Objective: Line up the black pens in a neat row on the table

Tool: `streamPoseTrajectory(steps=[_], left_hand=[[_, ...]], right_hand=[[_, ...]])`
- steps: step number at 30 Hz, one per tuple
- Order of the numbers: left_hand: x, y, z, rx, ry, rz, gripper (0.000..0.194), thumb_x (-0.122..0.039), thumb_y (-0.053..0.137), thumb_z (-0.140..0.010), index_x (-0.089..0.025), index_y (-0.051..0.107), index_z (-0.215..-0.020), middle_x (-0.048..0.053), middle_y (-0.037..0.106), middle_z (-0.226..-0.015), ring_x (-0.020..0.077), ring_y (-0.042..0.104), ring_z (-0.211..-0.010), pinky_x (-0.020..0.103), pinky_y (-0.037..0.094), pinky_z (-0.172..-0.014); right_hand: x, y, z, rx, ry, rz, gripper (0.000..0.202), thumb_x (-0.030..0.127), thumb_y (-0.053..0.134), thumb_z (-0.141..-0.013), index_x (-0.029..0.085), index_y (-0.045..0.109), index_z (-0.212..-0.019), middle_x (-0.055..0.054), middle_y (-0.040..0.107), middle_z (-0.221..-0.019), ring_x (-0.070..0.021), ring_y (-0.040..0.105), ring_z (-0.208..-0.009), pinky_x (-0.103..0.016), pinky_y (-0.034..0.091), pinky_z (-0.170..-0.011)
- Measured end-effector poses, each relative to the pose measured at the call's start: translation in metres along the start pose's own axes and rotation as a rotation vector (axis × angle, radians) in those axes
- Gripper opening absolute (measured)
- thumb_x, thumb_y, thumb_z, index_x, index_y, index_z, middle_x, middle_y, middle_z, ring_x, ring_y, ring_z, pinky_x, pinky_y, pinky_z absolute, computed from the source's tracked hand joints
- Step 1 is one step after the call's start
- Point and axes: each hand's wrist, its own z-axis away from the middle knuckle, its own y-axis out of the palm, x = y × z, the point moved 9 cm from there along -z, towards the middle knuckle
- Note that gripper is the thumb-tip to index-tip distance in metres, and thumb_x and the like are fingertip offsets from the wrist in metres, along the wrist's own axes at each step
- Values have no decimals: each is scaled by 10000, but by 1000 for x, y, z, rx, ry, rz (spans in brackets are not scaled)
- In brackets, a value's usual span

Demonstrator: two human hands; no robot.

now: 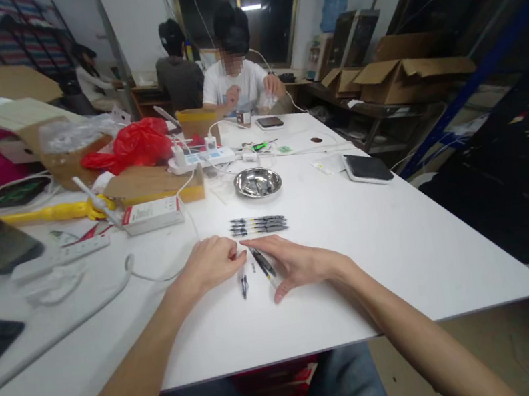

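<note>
Left hand (212, 262) curled at clear pen piece (244, 284), grip unclear; right hand (298, 264) open around 1 slim black pen (262, 262), smooth white table (352, 237). Beyond: pen row (259, 224), shiny round metal dish (241, 189), crumpled red plastic bag (146, 143).

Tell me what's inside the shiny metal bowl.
The metal bowl holds a few small dark pieces, too small to identify. Whatever lies directly beneath them is covered and can't be seen.

Shiny metal dish (257, 183), glossy white table (386, 259).
</note>
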Motion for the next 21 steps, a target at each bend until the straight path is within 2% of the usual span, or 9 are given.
streamPoseTrajectory(steps=[5,15,21], left_hand=[[-4,4,0,16,20,-18,316,-400,487,-847,-204,630,-643,47,649,-620,186,582,-573,281,286,-563],[-1,-2,-1,-10,37,12,202,-343,497,-855,-207,632,-791,22,668,-695,170,604,-609,267,313,-563],[-3,-3,-1,-16,42,5,146,-315,500,-856,-213,604,-840,16,675,-758,173,624,-676,264,340,-583]], right_hand=[[2,-1,-3,-7,-10,29,1205,380,909,-645,291,163,-1587,-127,401,-1534,-302,383,-1370,-492,299,-1152],[-9,4,-10,-16,-10,106,1209,563,868,-623,303,179,-1582,-118,435,-1494,-311,407,-1298,-482,302,-1113],[-4,3,-11,-73,-21,73,1166,536,878,-626,302,226,-1564,-118,432,-1456,-306,415,-1292,-493,336,-1110]])
